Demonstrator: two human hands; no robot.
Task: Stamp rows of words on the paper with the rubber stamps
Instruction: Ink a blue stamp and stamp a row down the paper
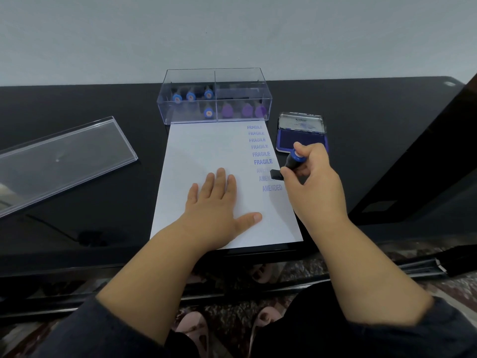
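Note:
A white sheet of paper point(206, 151) lies on the black table, with a column of blue words down its right side: several FRAGILE prints and, below them, AMENDED prints. My left hand point(219, 205) rests flat on the paper with fingers spread. My right hand point(315, 182) grips a rubber stamp point(290, 164) with a blue cap and black handle, tilted, its black base at the paper's right edge beside the AMENDED prints. An open blue ink pad point(296, 139) sits just beyond my right hand.
A clear plastic box point(214, 73) at the paper's far end holds several blue-capped and purple stamps in compartments. Its clear lid point(64, 156) lies to the left on the black table point(103, 104). A dark upright edge stands at the right.

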